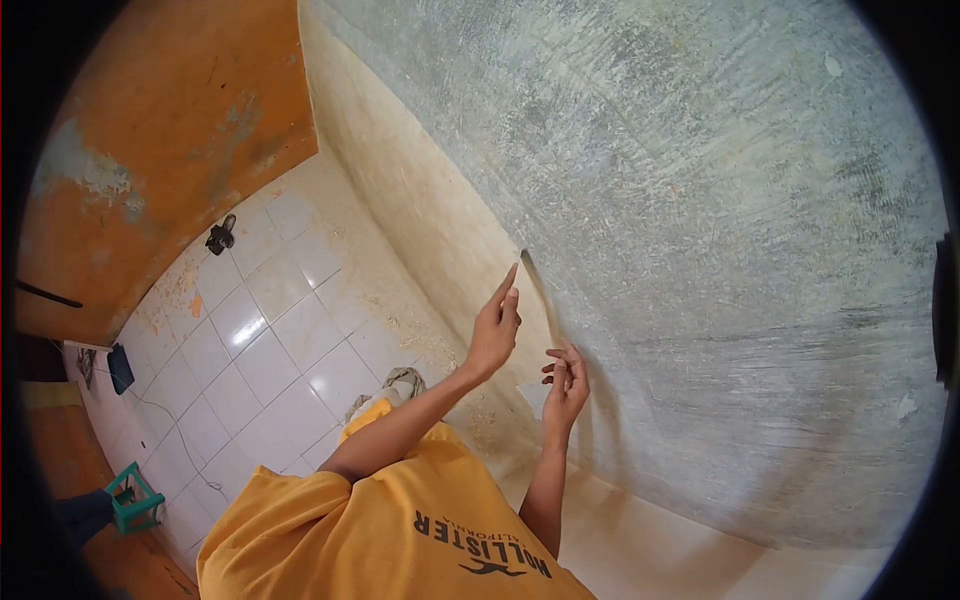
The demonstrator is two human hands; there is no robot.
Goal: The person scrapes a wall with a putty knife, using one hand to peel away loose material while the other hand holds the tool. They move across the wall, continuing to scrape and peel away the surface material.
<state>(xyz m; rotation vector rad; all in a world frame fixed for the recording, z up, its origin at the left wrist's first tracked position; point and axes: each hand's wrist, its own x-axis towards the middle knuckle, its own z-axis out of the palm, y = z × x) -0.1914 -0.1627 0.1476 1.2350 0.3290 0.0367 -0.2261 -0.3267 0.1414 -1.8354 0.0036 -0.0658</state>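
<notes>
pressing against the rough grey-green plastered wall (700, 200), a thin pale flat scraper blade (537, 290) lies tilted along the surface, its upper tip touching the plaster. the left hand (495, 335) is raised beside the blade with its fingers (509, 285) held together and stretched upward along the blade's edge; whether they grip it or only rest against it i cannot tell. the right hand (566, 385) sits just below, near the blade's lower end, with its fingers (556, 355) curled and slightly apart, close to the wall; what they pinch is too small to make out. both bare forearms rise from a yellow short-sleeved shirt with dark lettering (400, 520) that fills the lower middle of the view. to the left the floor of glossy white square tiles (260, 340) runs along the foot of the wall, with pale dust and crumbs scattered near the joint. a small dark object (220, 236) lies on the tiles well apart from the hands. an orange wall with worn patches (170, 140) stands beyond the tiles, and a small teal plastic stool (133, 497) sits at the lower left edge.
</notes>
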